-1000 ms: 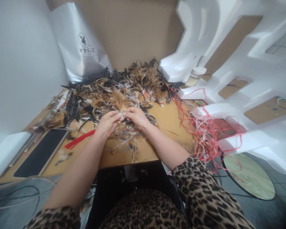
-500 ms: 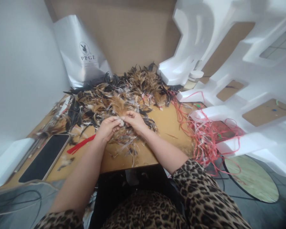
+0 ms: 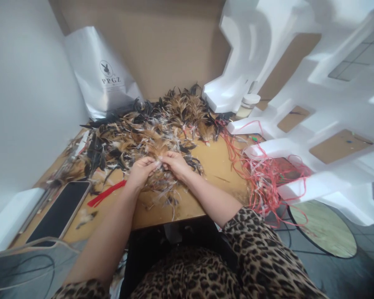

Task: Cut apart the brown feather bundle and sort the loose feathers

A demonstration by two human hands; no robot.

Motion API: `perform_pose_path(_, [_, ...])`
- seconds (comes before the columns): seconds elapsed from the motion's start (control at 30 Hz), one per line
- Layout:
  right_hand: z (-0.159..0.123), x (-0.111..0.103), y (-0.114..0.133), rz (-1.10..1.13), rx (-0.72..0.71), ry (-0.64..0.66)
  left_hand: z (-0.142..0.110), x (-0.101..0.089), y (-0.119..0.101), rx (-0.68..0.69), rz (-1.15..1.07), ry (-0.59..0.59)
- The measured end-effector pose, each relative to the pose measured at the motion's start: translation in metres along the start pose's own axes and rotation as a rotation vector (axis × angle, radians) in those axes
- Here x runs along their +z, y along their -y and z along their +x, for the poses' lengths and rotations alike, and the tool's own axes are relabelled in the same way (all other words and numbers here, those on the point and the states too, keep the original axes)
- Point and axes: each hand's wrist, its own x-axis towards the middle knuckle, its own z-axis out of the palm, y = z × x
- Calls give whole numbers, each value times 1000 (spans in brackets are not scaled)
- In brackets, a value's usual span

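Note:
My left hand (image 3: 142,171) and my right hand (image 3: 175,164) meet fingertip to fingertip above the near part of the feather pile (image 3: 121,143). Both are closed in a pinch on a small brown feather bunch (image 3: 156,148), whose plumes fan out away from me. Its pale quill end lies between the thumbs and is mostly covered by the fingers. Brown, black and whitish feathers spread over the wooden table (image 3: 218,166) behind and beneath the hands. Left of my left wrist lie some flat red strips (image 3: 106,194).
A phone (image 3: 60,211) and a white box (image 3: 14,216) lie at the left. Behind stands a silver bag (image 3: 102,79). On the right are tangled red strings (image 3: 264,182), a lidded jar (image 3: 247,106), white foam pieces (image 3: 299,83) and a round green-topped stool (image 3: 324,228).
The view has shifted slightly. My left fingers have straightened from a curl, with the thumb now lying along the quill end; both hands still pinch the bunch.

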Motion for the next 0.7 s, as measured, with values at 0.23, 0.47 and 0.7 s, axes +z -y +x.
perform_pose_path(0.23, [0,-1,4,86,93,55,-1,-1,-2,-21,0,36])
perform_pose_path(0.47, [-1,-1,5,21,47,32,0,3,-3,8,-22,-24])
perform_pose_path(0.7, [1,-1,4,42,27,36,-1,4,-9,-66,-179,-39])
